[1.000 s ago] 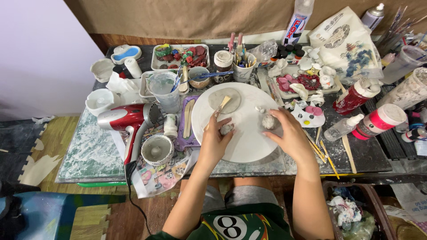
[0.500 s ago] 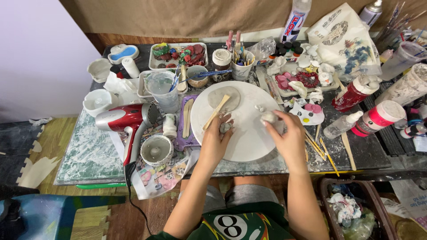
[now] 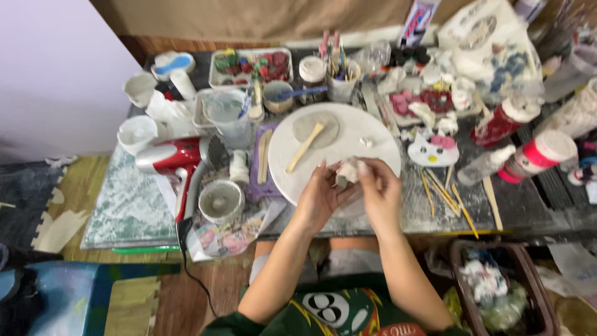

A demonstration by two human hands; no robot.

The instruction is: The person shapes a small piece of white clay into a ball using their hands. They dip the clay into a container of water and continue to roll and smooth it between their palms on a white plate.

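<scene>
Since a second ago, we bring both hands together at frame centre: left hand point(image 3: 320, 196) and right hand point(image 3: 377, 190) pinch one small whitish clay lump point(image 3: 348, 169) above the round white turntable point(image 3: 373, 140); a wooden stick point(image 3: 305, 147) lies on a flat grey clay disc point(image 3: 326, 122).

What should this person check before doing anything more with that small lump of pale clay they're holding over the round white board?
1. Both hands on the small lump of pale clay: ok; left hand and right hand pinch it together.
2. Lump held above the round white board: ok.
3. Flat wooden stick within reach: ok, lying across the flattened grey clay disc.
4. Small white clay scrap clear of the hands: ok.
5. Red hair dryer out of the way: ok, off to the left.
6. Clay softness: cannot tell.
</scene>
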